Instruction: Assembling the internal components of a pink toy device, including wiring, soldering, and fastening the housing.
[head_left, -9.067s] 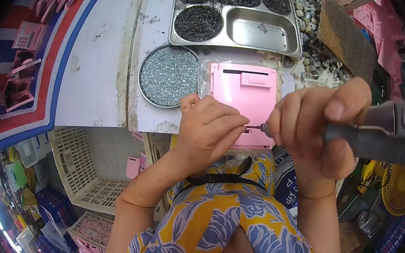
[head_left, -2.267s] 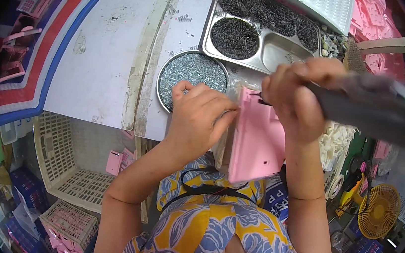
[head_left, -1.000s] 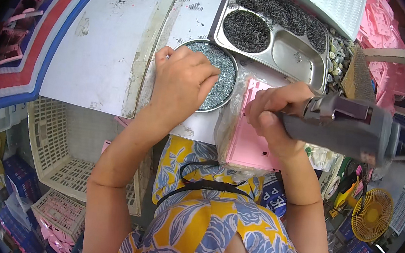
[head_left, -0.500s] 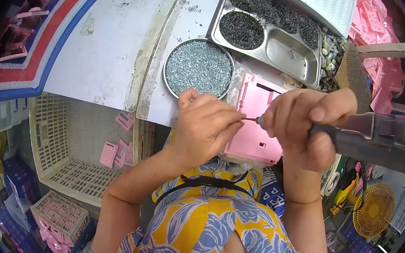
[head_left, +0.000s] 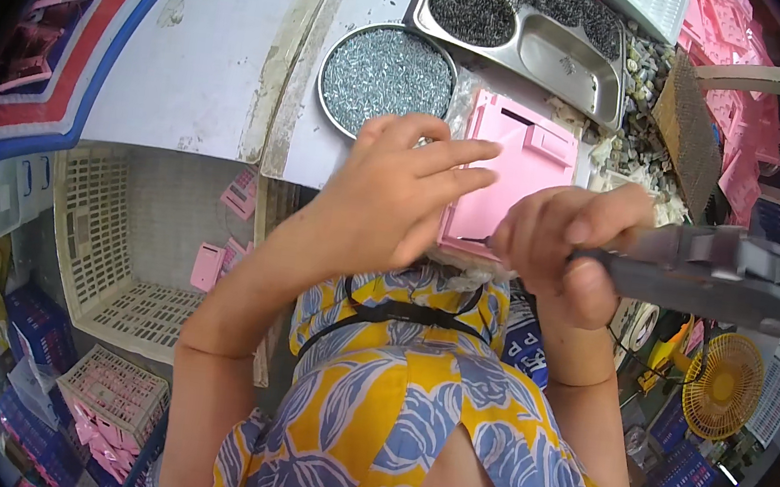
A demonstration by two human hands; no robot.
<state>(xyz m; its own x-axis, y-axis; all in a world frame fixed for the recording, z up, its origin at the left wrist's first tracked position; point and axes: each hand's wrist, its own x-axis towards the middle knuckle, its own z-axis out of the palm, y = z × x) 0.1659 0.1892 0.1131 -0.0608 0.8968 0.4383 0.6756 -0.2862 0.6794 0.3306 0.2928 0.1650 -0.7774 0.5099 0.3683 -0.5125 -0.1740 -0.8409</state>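
Note:
A pink plastic casing [head_left: 505, 182] lies in front of me, with a dark slot near its far edge and a raised block beside it. My right hand [head_left: 582, 246] grips a dark grey electric screwdriver [head_left: 718, 276], held almost level. Its thin bit points left to the casing's near part; whether the tip touches a screw cannot be made out. My left hand [head_left: 396, 191] reaches over the casing's left side with fingers apart, and I see nothing in it. Just beyond it stands a round metal dish [head_left: 322, 91] full of small silvery screws.
Behind the casing sits a steel tray [head_left: 551, 55] with small dark springs. Small metal pieces [head_left: 641, 85] lie to its right, by a heap of pink parts [head_left: 745, 120]. A pale plastic crate [head_left: 144, 336] at left holds pink pieces. A yellow fan [head_left: 723, 387] stands at right.
My left fingers, pinched together at the screwdriver's bit before, have spread and moved away from it. The bit has gone to the casing's near part. The whole view has shifted slightly.

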